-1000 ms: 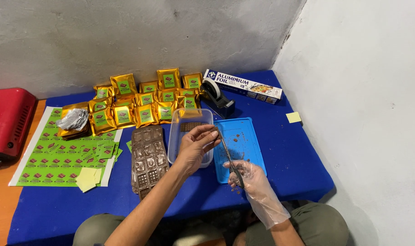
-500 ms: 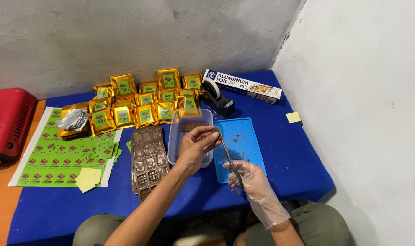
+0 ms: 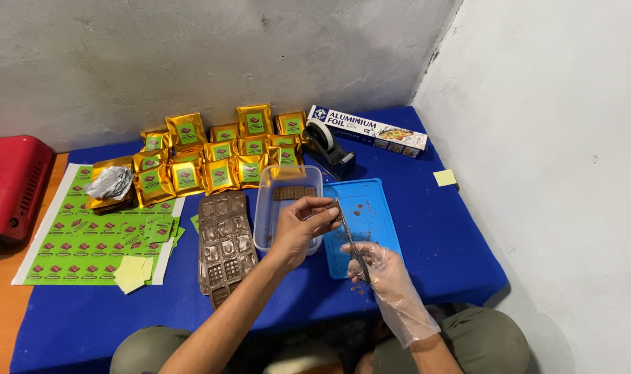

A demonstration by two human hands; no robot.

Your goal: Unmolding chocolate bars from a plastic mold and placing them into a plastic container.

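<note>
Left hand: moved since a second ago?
No. The left hand stays over the clear plastic tub, beside the blue tray.

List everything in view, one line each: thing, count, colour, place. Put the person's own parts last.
Table cover: one, blue, under everything.
Gold pouches: about fifteen, gold with green labels, back centre.
Label sheet: one, green, left.
Crumpled foil: one, silver, on a pouch at left.
Mould: one, brown, centre.
Clear tub: one, transparent, beside the mould.
Blue tray: one, right of the tub.
Tape dispenser: one, dark, behind the tub.
Foil box: one, white and blue, back right.
Red appliance: one, far left.
Scissors: one, metal, in the right hand.
Left hand: bare, pinching a small brown piece.
Right hand: in a clear glove.
</note>
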